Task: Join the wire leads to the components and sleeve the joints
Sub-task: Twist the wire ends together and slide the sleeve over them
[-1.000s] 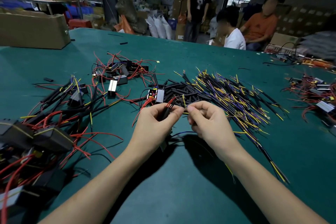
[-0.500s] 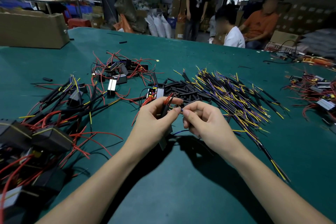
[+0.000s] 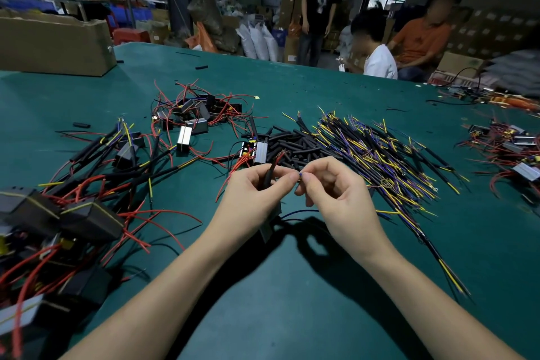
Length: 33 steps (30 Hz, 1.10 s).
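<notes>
Over the green table [image 3: 292,301], my left hand [image 3: 251,196] grips a black sleeve [image 3: 270,174] with red leads poking out of its top. A small grey component [image 3: 270,228] hangs below that hand, partly hidden by it. My right hand [image 3: 336,193] pinches the tip of a blue wire lead [image 3: 300,175] against my left fingertips. The blue lead [image 3: 301,211] loops down under my right palm. Just beyond the hands lie a pile of black sleeve pieces [image 3: 295,142] and a heap of yellow, purple and black wire leads [image 3: 380,152].
Finished components with red wires and sleeves pile up at the left [image 3: 58,213]. More components lie at centre back [image 3: 193,117] and far right [image 3: 514,149]. A cardboard box [image 3: 55,44] stands at the back left. Several people are beyond the table's far edge.
My hands have drawn close together, fingertips now meeting at the blue lead's tip. The left hand still holds the black sleeve.
</notes>
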Motion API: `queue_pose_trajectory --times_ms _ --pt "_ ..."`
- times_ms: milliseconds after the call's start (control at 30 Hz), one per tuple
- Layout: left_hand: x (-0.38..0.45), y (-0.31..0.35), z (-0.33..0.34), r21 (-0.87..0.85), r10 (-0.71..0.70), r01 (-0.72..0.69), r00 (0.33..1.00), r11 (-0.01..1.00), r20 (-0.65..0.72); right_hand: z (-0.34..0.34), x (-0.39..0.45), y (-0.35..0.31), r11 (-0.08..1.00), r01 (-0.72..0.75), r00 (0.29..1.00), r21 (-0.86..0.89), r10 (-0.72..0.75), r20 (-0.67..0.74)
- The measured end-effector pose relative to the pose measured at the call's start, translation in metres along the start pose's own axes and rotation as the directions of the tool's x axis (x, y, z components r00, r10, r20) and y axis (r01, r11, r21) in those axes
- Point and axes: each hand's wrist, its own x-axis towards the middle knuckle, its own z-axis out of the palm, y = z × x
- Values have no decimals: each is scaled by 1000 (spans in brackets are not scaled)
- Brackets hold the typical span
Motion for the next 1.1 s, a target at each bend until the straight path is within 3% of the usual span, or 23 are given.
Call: queue_pose_trajectory --times_ms 400,767,933,1100 --pt "2 6 -7 -47 -5 12 991 999 130 -1 2 -1 961 -157 983 228 130 130" --pt "0 4 -3 -45 -9 12 998 999 62 -7 5 1 897 -270 954 350 200 224" --pt "0 2 -3 3 -3 3 999 1000 49 -7 5 -1 961 -197 974 191 171 148" --pt "0 1 -2 105 10 -16 998 994 61 -2 3 0 931 -225 973 289 228 24"
